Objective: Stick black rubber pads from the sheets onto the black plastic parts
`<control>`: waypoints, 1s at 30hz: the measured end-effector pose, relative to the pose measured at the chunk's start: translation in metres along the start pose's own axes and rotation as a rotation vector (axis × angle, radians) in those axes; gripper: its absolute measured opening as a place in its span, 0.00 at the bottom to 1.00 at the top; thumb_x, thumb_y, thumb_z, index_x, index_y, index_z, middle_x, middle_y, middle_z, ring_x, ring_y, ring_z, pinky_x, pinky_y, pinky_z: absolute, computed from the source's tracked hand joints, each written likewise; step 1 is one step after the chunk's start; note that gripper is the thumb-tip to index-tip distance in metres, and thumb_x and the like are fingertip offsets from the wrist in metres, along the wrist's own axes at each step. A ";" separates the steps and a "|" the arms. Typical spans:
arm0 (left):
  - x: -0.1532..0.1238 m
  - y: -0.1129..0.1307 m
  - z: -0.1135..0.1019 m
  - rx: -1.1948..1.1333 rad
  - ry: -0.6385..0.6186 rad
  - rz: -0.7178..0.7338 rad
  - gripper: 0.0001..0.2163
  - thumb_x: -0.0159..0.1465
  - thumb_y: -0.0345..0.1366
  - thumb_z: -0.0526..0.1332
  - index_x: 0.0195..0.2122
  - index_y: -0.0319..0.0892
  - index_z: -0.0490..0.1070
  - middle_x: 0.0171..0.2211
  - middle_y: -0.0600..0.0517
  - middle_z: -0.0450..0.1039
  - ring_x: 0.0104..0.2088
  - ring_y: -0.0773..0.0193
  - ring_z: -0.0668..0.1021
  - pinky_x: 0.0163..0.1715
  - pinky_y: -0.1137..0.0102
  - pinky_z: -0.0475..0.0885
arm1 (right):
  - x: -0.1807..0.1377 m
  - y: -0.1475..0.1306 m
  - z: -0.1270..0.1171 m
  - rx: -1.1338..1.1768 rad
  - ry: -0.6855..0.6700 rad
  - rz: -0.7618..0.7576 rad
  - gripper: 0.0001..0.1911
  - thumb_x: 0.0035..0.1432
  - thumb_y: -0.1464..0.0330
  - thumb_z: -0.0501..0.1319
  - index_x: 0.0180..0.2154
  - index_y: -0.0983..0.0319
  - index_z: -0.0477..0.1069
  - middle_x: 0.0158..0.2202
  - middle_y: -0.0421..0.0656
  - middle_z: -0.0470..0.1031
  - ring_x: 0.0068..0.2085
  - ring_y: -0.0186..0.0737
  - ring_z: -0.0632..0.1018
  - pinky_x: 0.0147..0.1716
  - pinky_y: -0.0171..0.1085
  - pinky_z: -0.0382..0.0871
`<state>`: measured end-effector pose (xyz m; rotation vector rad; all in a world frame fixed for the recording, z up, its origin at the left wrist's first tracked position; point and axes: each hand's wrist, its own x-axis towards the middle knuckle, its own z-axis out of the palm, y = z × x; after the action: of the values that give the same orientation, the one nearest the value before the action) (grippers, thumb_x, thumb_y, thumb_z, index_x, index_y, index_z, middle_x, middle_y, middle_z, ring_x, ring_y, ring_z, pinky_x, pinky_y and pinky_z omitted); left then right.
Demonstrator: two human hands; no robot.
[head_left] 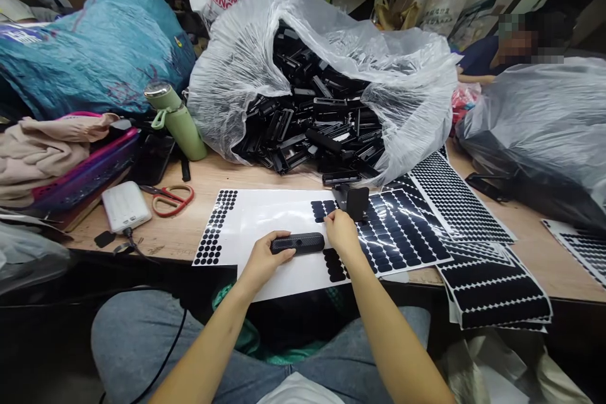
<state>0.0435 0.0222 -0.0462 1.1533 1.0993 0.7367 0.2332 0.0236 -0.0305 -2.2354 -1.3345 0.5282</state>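
My left hand (267,259) grips one end of a long black plastic piece (298,243) with rounded ends and a textured face, held above a white backing sheet (279,284). My right hand (341,230) is closed in a pinch near the piece's other end; whatever its fingertips hold is hidden. Under and beside it lies a sheet of black oval stickers (398,227), with some stickers gone from its left part. Just beyond the right hand stands a small black block-like holder (355,202). Another sheet with round black stickers (215,227) lies to the left.
A large clear plastic bag (231,76) spills black plastic parts (326,120) at the back. Red-handled scissors (173,200), a white power bank (125,207) and a green bottle (182,126) stand left. More sticker sheets (502,290) overhang the right edge. A person (483,60) sits beyond.
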 end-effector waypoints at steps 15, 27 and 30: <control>-0.001 -0.008 0.002 0.085 0.054 0.109 0.19 0.46 0.31 0.64 0.42 0.39 0.71 0.38 0.47 0.74 0.38 0.57 0.75 0.40 0.64 0.70 | -0.063 -0.032 0.020 0.513 -0.230 -0.076 0.07 0.50 0.67 0.55 0.24 0.62 0.68 0.44 0.46 0.65 0.34 0.37 0.70 0.39 0.41 0.64; -0.004 -0.005 0.001 0.093 0.049 0.129 0.19 0.47 0.34 0.65 0.42 0.38 0.71 0.39 0.46 0.74 0.39 0.56 0.75 0.39 0.65 0.70 | -0.065 -0.036 0.026 0.438 -0.160 -0.111 0.06 0.50 0.68 0.54 0.24 0.61 0.65 0.41 0.47 0.65 0.37 0.41 0.69 0.39 0.43 0.64; -0.004 -0.004 0.001 0.091 0.050 0.131 0.19 0.47 0.34 0.65 0.42 0.39 0.71 0.39 0.46 0.74 0.40 0.56 0.75 0.40 0.64 0.70 | -0.066 -0.036 0.027 0.425 -0.139 -0.117 0.06 0.51 0.69 0.54 0.24 0.61 0.64 0.41 0.47 0.64 0.40 0.43 0.69 0.41 0.44 0.63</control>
<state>0.0426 0.0168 -0.0490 1.2996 1.1158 0.8277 0.1634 -0.0147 -0.0258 -1.7924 -1.2695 0.8483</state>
